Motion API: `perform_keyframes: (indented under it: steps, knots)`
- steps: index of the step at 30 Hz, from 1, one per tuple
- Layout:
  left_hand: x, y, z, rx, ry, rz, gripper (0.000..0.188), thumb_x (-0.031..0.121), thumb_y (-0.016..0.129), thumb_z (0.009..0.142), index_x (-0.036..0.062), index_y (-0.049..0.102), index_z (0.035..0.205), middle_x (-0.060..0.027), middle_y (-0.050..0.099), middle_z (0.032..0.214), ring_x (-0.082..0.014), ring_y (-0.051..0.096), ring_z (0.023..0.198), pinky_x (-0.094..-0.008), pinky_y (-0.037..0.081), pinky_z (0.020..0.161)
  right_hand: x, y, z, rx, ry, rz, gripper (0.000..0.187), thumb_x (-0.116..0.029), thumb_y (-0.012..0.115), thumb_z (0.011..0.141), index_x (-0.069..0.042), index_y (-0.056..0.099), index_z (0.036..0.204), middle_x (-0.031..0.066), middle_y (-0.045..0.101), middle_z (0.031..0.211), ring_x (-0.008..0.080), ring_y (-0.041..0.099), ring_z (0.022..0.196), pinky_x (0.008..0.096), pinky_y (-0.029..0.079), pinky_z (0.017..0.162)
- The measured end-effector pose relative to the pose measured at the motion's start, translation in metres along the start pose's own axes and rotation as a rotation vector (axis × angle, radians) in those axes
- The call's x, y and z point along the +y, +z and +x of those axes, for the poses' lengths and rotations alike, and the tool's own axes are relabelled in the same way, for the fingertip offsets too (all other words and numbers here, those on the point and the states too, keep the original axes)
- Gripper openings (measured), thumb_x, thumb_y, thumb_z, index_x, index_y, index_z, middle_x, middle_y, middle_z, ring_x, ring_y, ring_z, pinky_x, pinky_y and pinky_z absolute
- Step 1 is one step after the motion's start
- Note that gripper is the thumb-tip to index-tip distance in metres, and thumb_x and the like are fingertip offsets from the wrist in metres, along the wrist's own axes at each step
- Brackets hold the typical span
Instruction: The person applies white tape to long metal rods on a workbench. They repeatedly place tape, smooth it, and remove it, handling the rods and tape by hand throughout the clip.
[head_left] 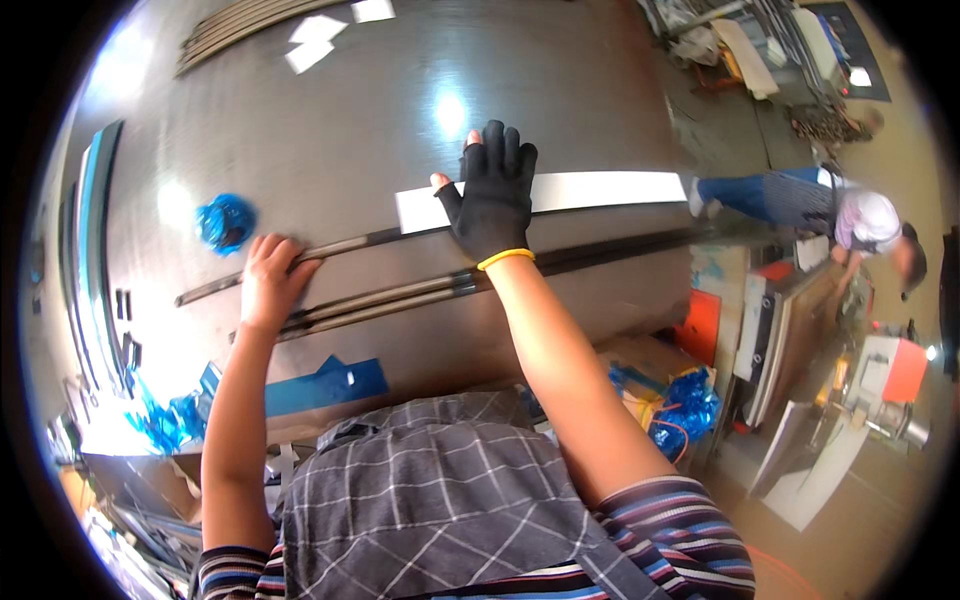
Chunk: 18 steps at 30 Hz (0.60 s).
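Grey checked apron cloth [430, 490] fills the foreground, nearest the camera, with striped sleeves at both sides of it. From the left, long strips [92, 240], some of them blue, lie stacked along the edge of the metal tabletop [330, 130], with small dark pieces [122, 303] beside them. Crumpled blue film [165, 420] sits below these, near the left forearm. Farther in on the tabletop is a loose blue ball of film [225, 222], just beyond the bare left hand [270, 282]. That hand rests across a thin dark bar [345, 246], near the bar's left end, fingers bent over it and thumb to the right; I cannot tell whether its grip closes around the bar or only presses on it. Flat blue film [325, 388] lies nearer the body, and two longer bars [400, 292] run side by side between the two, passing under the right wrist. White pieces [312, 42] lie at the far side, next to a bundle of brown bars [250, 28].

Mid-tabletop, the bar's right part reaches a white strip [610, 190]. The black-gloved right hand [490, 200] lies flat on that strip, its grip open, fingers extended; a yellow band [505, 259] circles the wrist. To the right are crumpled blue plastic [690, 410], an orange panel [703, 325] and a co-worker [840, 210] bending forward.
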<state>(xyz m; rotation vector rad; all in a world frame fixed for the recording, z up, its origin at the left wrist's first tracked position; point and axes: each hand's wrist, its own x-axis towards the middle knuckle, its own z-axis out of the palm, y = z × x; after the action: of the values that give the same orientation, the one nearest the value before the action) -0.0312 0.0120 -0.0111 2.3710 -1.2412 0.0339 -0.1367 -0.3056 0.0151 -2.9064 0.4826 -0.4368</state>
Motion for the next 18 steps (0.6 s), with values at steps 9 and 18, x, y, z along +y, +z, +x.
perform_keyframes:
  steps: [9, 18]
  knots:
    - [0.011, -0.008, 0.001, -0.022, -0.187, -0.047, 0.024, 0.005, 0.081, 0.070, 0.0017, 0.063, 0.085, -0.0126, 0.061, 0.087, -0.0331, 0.058, 0.086, -0.0414, 0.049, 0.077, 0.246, -0.013, -0.030, -0.007, 0.218, -0.240, 0.068, -0.053, 0.053, 0.095, -0.007, 0.041, 0.145, 0.0185, 0.038, 0.152, 0.0376, 0.029, 0.145, 0.0539, 0.016, 0.121]
    - [0.003, -0.010, -0.012, -0.061, -0.211, -0.017, 0.028, 0.007, 0.082, 0.069, 0.0013, 0.067, 0.091, -0.0128, 0.062, 0.090, -0.0320, 0.058, 0.089, -0.0418, 0.049, 0.079, 0.356, -0.048, -0.028, -0.255, 0.453, -0.443, 0.074, -0.052, 0.048, 0.099, -0.005, 0.032, 0.154, 0.0206, 0.034, 0.158, 0.0372, 0.021, 0.151, 0.0501, 0.011, 0.123]
